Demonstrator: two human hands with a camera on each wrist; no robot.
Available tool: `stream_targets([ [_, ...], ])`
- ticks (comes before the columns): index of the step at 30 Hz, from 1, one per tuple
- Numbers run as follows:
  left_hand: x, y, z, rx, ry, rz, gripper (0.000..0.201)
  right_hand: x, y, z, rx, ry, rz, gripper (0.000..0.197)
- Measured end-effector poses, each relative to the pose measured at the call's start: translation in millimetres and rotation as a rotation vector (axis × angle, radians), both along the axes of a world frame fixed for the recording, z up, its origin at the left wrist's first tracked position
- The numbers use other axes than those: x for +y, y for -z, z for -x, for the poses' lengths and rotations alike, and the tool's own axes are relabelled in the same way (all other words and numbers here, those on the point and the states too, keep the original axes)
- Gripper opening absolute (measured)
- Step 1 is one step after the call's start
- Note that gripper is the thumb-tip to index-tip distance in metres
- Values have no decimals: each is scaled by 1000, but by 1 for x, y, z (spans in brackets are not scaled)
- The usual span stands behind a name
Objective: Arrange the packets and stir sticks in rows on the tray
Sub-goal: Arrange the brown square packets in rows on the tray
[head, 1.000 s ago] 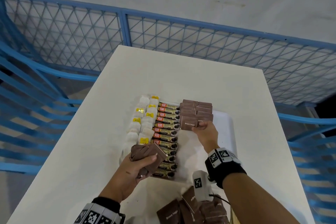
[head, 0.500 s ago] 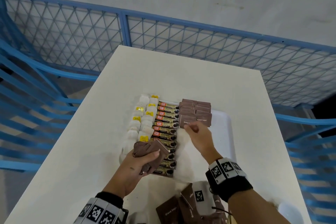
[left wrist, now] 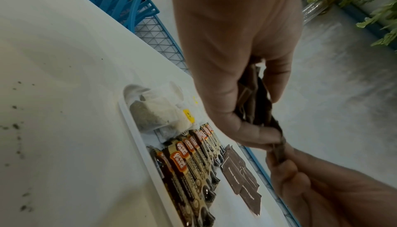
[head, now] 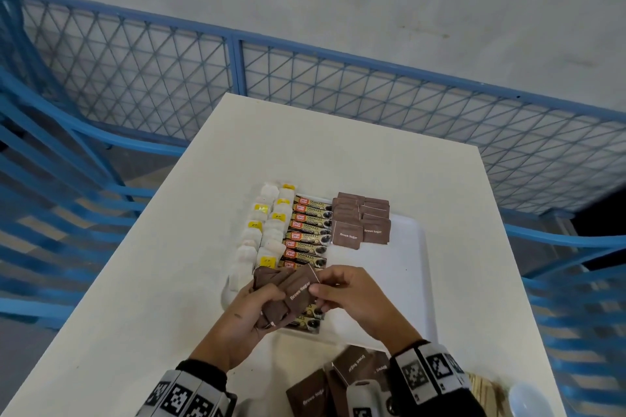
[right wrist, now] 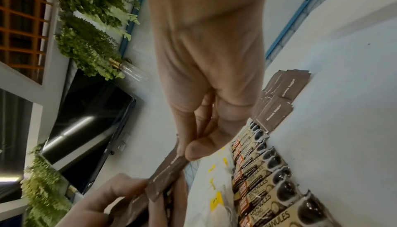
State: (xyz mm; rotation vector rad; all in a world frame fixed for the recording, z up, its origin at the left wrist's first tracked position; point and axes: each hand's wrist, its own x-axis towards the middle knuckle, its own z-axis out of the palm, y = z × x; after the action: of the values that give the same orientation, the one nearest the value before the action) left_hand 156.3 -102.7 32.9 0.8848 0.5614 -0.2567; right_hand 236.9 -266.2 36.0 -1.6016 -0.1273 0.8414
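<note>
A white tray holds rows of tea bags, coffee granule sticks and brown sugar packets. Over the tray's near left part my left hand grips a bunch of brown sugar packets. My right hand pinches the top packet of that bunch by its right edge. In the right wrist view thumb and forefinger hold the packet. In the left wrist view the left hand clasps the bunch above the coffee sticks.
Loose brown sugar packets lie on the white table near its front edge, next to wooden stir sticks and a white object. Blue mesh railing surrounds the table.
My right hand left the far brown sugar row, where a packet now lies, and came back towards me to pinch the top packet in my left hand's bunch.
</note>
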Motion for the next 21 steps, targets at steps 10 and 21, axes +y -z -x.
stream_targets([
  [10,6,4,3,-16,-3,-47,36,-51,27,-52,-19,506,102,11],
  [21,4,5,1,-20,15,-98,31,-72,60,-107,-176,630,437,7],
])
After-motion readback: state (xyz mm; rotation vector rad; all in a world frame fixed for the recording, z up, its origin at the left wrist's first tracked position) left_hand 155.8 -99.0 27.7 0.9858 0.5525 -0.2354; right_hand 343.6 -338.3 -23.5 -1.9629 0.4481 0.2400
